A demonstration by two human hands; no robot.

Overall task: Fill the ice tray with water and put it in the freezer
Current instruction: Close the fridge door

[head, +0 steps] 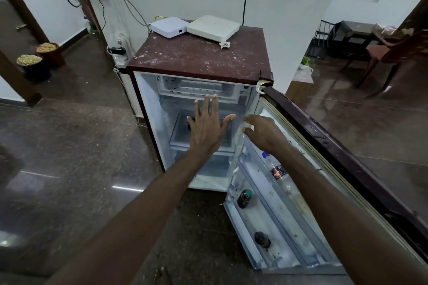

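Ice tray of pale translucent plastic (199, 87), ribbed into small cells, lies inside the freezer compartment (166, 87) at the top of a small maroon single-door refrigerator (201, 58), its frosted white walls showing behind the tray. The person's left hand (207, 129) is held flat with fingers spread wide in front of the open cabinet, gripping nothing, its fingertips level with the lower lip of the freezer compartment. The right hand (262, 133) hovers just beside it, near the hinge side, fingers loosely curled and apart, also empty. Below the hands sits a clear rectangular plastic shelf tray (179, 132). The maroon door (324, 146) stands swung wide to the right, its white moulded inner racks (266, 222) holding a clear plastic bottle with a red label (276, 170) and two small dark jars (244, 198), upright in the lower rack. On the refrigerator's scuffed, dust-speckled top rest two flat white boxes with rounded corners (213, 26), side by side and touching, with a crumpled scrap of paper (224, 44) near them. The dark polished stone floor (69, 146) reflects light all round.
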